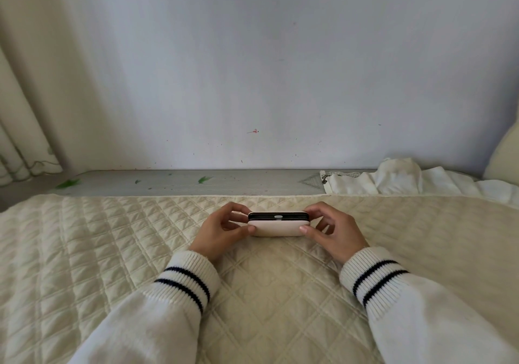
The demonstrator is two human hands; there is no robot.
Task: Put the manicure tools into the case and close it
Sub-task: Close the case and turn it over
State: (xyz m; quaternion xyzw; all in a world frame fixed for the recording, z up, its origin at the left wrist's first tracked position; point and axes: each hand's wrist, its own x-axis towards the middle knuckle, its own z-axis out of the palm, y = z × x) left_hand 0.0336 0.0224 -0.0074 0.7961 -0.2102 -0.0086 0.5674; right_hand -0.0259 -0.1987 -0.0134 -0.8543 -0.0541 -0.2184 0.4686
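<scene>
Both hands, the left hand (222, 233) and the right hand (328, 230), grip the ends of the pale case (278, 227), which rests on the quilted bed (112, 251) nearly shut, a dark slit still showing under its lid. No loose manicure tools are visible, so probably only the final press remains. Behind the bed stand a bare wall (252, 68) and a curtain (22, 127).

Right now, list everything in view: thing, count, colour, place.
case: one, pale pink with a dark edge, nearly shut, at the centre of the quilt, between both hands
quilt: one, cream, covering the foreground
ledge: one, grey with green marks, behind the quilt at the foot of the wall
wall: one, pale grey, speckled, across the back
curtain: one, cream, far left
white cloth: one bundle, right end of the ledge
left hand: gripping the case's left end
right hand: gripping its right end
</scene>
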